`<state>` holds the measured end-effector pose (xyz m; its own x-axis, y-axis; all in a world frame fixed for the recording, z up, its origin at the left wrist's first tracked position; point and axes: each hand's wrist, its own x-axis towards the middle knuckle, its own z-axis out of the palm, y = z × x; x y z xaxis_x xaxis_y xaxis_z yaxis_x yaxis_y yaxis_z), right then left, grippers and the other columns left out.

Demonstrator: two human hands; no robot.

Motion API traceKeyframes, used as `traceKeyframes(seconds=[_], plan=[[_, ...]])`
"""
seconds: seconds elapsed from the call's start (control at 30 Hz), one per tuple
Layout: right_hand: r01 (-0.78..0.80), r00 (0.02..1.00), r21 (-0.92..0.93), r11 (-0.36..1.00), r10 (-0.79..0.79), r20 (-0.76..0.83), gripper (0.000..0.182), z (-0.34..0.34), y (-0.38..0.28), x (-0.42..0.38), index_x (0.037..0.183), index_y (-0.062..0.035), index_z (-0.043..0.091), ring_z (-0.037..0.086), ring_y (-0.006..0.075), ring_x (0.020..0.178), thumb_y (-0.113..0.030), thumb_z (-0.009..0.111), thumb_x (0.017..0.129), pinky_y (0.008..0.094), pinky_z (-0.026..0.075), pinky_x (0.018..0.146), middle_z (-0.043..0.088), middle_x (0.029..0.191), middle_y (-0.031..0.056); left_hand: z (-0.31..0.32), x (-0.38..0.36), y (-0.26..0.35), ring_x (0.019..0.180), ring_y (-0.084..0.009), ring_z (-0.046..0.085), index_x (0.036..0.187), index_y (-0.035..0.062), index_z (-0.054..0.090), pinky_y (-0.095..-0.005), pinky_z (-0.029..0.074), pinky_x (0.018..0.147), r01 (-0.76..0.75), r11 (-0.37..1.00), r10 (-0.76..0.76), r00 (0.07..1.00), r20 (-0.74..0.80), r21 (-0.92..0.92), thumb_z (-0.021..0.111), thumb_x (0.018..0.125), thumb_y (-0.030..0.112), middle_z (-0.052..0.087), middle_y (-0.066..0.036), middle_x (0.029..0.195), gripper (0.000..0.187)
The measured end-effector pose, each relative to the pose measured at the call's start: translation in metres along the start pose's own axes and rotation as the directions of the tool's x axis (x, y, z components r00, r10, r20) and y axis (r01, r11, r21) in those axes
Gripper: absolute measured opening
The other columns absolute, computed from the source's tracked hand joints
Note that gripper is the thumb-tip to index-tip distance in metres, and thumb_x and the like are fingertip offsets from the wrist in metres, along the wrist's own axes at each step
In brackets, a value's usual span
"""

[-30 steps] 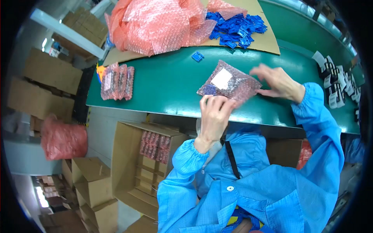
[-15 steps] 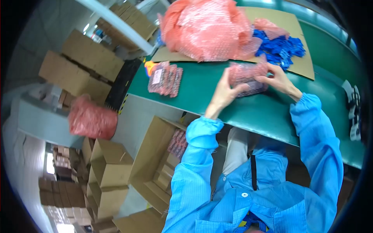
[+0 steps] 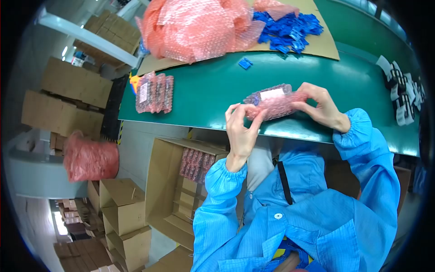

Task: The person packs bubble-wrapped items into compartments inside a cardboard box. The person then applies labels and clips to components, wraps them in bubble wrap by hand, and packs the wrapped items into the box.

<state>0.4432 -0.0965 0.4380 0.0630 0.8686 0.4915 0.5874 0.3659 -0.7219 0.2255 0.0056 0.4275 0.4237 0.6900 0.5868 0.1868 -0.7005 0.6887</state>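
Note:
Both my hands hold a pink bubble-wrapped packet (image 3: 276, 105) over the green table (image 3: 199, 95); a white label shows on its far side. My left hand (image 3: 242, 129) pinches its left end, thumb on the near face. At the right end, the thumb and fingers of my right hand (image 3: 319, 106) grip the wrap. Beyond the packet lies a small blue piece (image 3: 245, 63). Several wrapped packets (image 3: 155, 93) stand in a row at the table's left, beside an orange-yellow object (image 3: 134, 83).
A large heap of pink bubble wrap (image 3: 195, 29) and a pile of blue pieces (image 3: 290, 31) lie on cardboard (image 3: 328, 43). Black-and-white items (image 3: 401, 93) are at the right. Below the table, an open carton (image 3: 158, 190) holds wrapped packets (image 3: 196, 164).
The view has shifted, so the table's things appear further left. The packet has been turned, showing its white label, and a small blue piece now shows on the table behind it.

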Motion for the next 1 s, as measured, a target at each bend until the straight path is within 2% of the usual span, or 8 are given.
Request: traceKeyframes(seconds=[0.17,0.23,0.3,0.4,0.53,0.77,0.9,1.0], plan=[[-0.569,0.813,0.049,0.821,0.552,0.184,0.021,-0.005,-0.008,-0.002,0.08,0.002,0.06,0.056,0.0106,0.064,-0.015,0.068,0.09,0.0277,0.045,0.058,0.059,0.069,0.0072,0.007,-0.012,-0.006,0.067,-0.0182,0.059,0.079,0.0035,0.058,-0.0325,0.047,0.075,0.278,0.96,-0.274,0.958,0.084,-0.03,0.073,0.084,0.016,0.063,-0.006,0.071,0.019],[-0.511,0.859,0.01,0.86,0.51,0.034,0.017,-0.005,-0.01,-0.004,0.084,0.0003,0.059,0.058,0.0166,0.069,-0.014,0.069,0.087,0.0295,0.046,0.06,0.061,0.077,0.0092,0.007,-0.008,-0.006,0.064,-0.0126,0.059,0.083,0.0018,0.056,-0.0298,0.047,0.063,0.364,0.917,-0.35,0.93,0.112,-0.162,0.071,0.086,0.015,0.064,-0.006,0.07,0.02],[0.208,0.932,-0.465,0.86,-0.319,-0.173,0.021,-0.002,-0.019,-0.004,0.094,-0.002,0.059,0.06,0.0247,0.077,-0.015,0.071,0.083,0.0336,0.047,0.065,0.061,0.088,0.0113,0.009,-0.005,-0.011,0.063,-0.0097,0.058,0.086,0.0016,0.055,-0.0282,0.047,0.059,0.374,0.909,-0.358,0.927,0.112,-0.184,0.07,0.087,0.014,0.064,-0.005,0.07,0.02],[0.401,0.911,-0.718,0.569,-0.33,0.248,0.039,0.02,-0.046,-0.005,0.108,-0.0051,0.057,0.057,0.0261,0.097,-0.019,0.071,0.074,0.0342,0.045,0.08,0.059,0.107,0.0126,0.013,0.002,-0.018,0.063,-0.0061,0.056,0.093,0.0018,0.053,-0.0251,0.045,0.054,0.443,0.858,-0.414,0.896,0.162,-0.259,0.068,0.089,0.013,0.063,-0.004,0.07,0.019],[0.418,0.9,-0.82,0.392,-0.301,0.315,0.029,0.045,-0.033,0.021,0.099,-0.0013,0.054,0.053,0.0239,0.088,-0.014,0.061,0.073,0.0348,0.044,0.077,0.051,0.092,0.0099,0.01,0.013,-0.022,0.059,-0.0048,0.053,0.11,0.0023,0.048,-0.0199,0.042,0.049,0.497,0.735,-0.431,0.868,0.248,-0.462,0.061,0.093,0.007,0.062,-0.001,0.071,0.022],[0.176,0.962,-0.172,0.969,-0.132,0.24,0.039,0.086,-0.056,0.096,0.101,0.0014,0.057,0.057,0.0289,0.082,-0.025,0.074,0.077,0.0389,0.046,0.071,0.057,0.086,0.0139,-0.096,0.016,-0.031,0.113,-0.0178,0.05,0.136,0.0035,0.035,-0.0307,0.043,0.093,0.39,0.828,-0.474,0.871,-0.131,-0.404,0.061,0.096,0.028,0.051,-0.013,0.124,0.054],[-0.208,0.945,0.373,0.904,0.087,0.315,0.045,0.196,-0.066,0.17,0.101,0.0033,0.06,0.059,0.0133,0.083,-0.036,0.073,0.083,0.0304,0.048,0.071,0.064,0.09,0.0089,-0.176,0.032,-0.047,0.118,-0.0196,0.05,0.138,-0.0023,0.036,-0.0325,0.041,0.099,0.419,0.868,-0.458,0.883,-0.103,-0.268,0.061,0.095,0.03,0.051,-0.016,0.131,0.059],[-0.27,0.949,0.507,0.818,0.137,0.284,0.049,0.252,-0.086,0.224,0.1,0.0027,0.064,0.064,0.0211,0.078,-0.043,0.069,0.082,0.0354,0.05,0.068,0.068,0.088,0.0139,-0.228,0.077,-0.076,0.101,-0.0151,0.06,0.128,-0.0065,0.05,-0.0289,0.048,0.089,0.358,0.928,-0.372,0.904,-0.21,-0.103,0.062,0.094,0.026,0.063,-0.013,0.115,0.048]])
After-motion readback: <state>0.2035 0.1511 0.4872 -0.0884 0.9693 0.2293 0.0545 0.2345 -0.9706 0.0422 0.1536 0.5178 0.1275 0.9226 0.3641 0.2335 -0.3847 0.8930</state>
